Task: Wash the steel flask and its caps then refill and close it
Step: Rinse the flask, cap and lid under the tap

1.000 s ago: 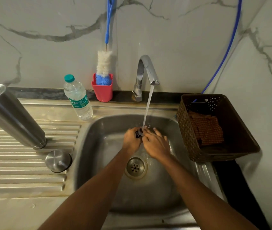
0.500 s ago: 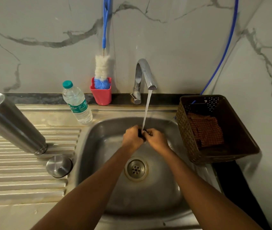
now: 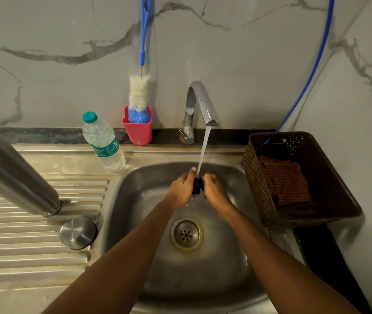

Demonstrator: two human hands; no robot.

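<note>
Water is running from the tap onto a small black cap, which you are holding over the sink at the centre of the frame. Your left grip and right grip are both curling round it from either side, so little of it is showing between them. It is looking like hard plastic. I am judging it light, stiff and slick while wet, and the drain is lying just below it in the frame. Pinching it by its sides is serving you better than pressing on its top. A ridged or threaded edge would be giving the best purchase, but that part is hidden.

Left of the sink, the flask is standing on the ribbed counter, seemingly mouth down, with the steel cap sitting just beside its foot at lower left. Both are showing bare polished steel, so I am expecting them to be rigid, heavier than the black cap, and slippery when wet. The flask is asking for a full wrap round the middle of its body, the steel cap for a pinch across its rim.
</note>
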